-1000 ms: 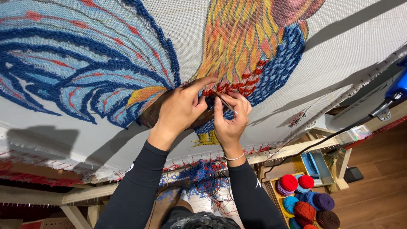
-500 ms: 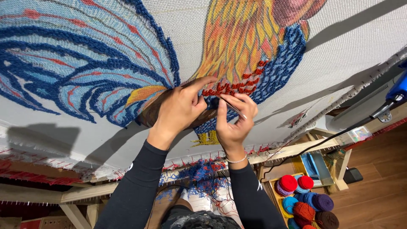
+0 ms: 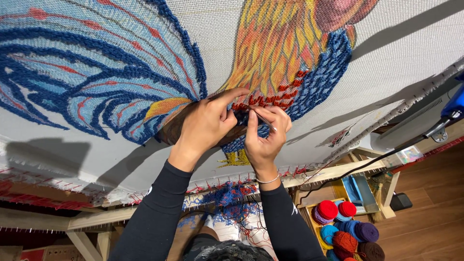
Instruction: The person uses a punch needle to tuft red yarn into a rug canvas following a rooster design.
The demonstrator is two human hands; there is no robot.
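A large white cloth (image 3: 425,43) stretched on a wooden frame (image 3: 333,171) carries a tufted rooster picture in blue, orange and red yarn. My left hand (image 3: 205,123) lies flat against the cloth at the rooster's lower body, index finger stretched toward a row of red tufts (image 3: 270,100). Right beside it, touching it, my right hand (image 3: 263,142) pinches a thin metal tool (image 3: 266,121), likely small scissors, at the dark blue tufts. Both arms wear black sleeves, and a bracelet sits on the right wrist.
A yellow crate (image 3: 309,212) with several balls of red, blue, purple and brown yarn stands on the floor at lower right. A blue tufting machine (image 3: 456,101) and its black cable (image 3: 367,164) hang at the right. Loose yarn scraps (image 3: 232,195) lie under the frame.
My right hand has drawn its fingers in and turned the metal tool slightly at the same spot. The left hand stays pressed on the cloth.
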